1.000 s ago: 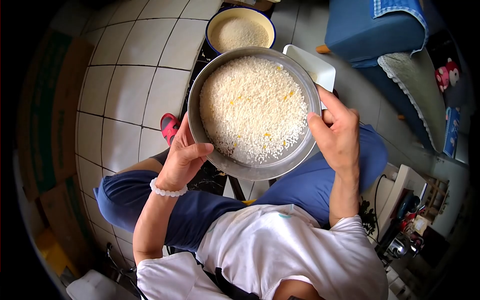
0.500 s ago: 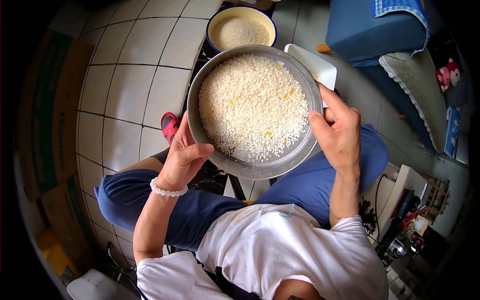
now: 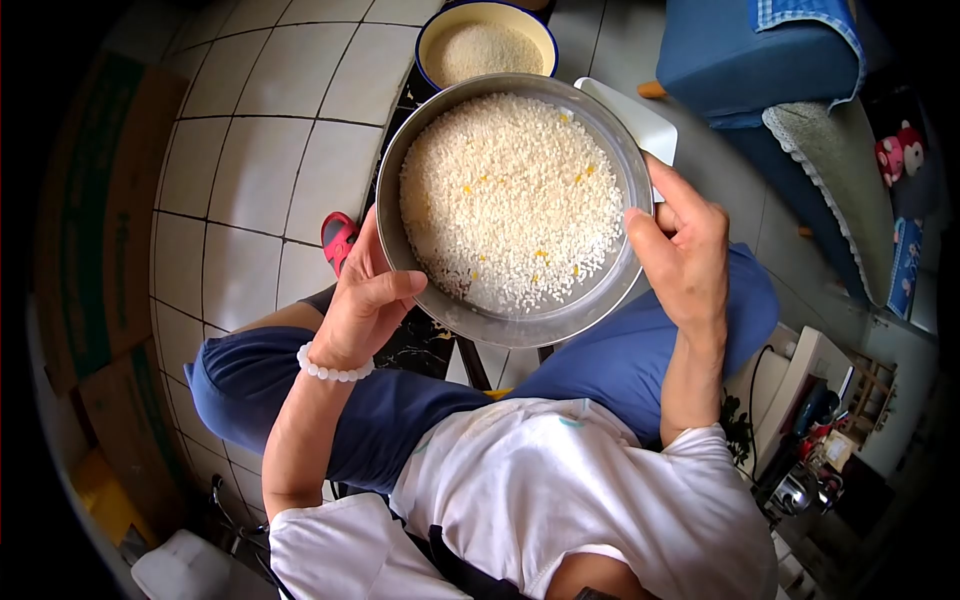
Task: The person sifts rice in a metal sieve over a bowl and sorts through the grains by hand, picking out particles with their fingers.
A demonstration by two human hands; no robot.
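Observation:
Both hands hold up a round metal pan (image 3: 500,331) with a wide grey wall, in front of my body and above my lap. White rice (image 3: 510,195) covers most of its bottom, with a few yellow bits among the grains. The rice thins out along the near right side. I cannot tell whether the bottom is solid or mesh. My left hand (image 3: 365,300) grips the near left rim, thumb on top and fingers hidden beneath. Across from it, my right hand (image 3: 690,255) clasps the right rim between thumb and fingers.
Beyond the pan stands a cream, blue-rimmed basin (image 3: 428,52) with a heap of pale grain (image 3: 488,52). A white tray (image 3: 645,122) is partly hidden behind the pan's right edge. Blue upholstered furniture (image 3: 745,65) stands at upper right, cardboard boxes (image 3: 130,220) at left.
The whole view has shifted slightly, so the pan, basin and floor sit a little higher in frame. Both hands keep their grip, and the rice lies almost the same.

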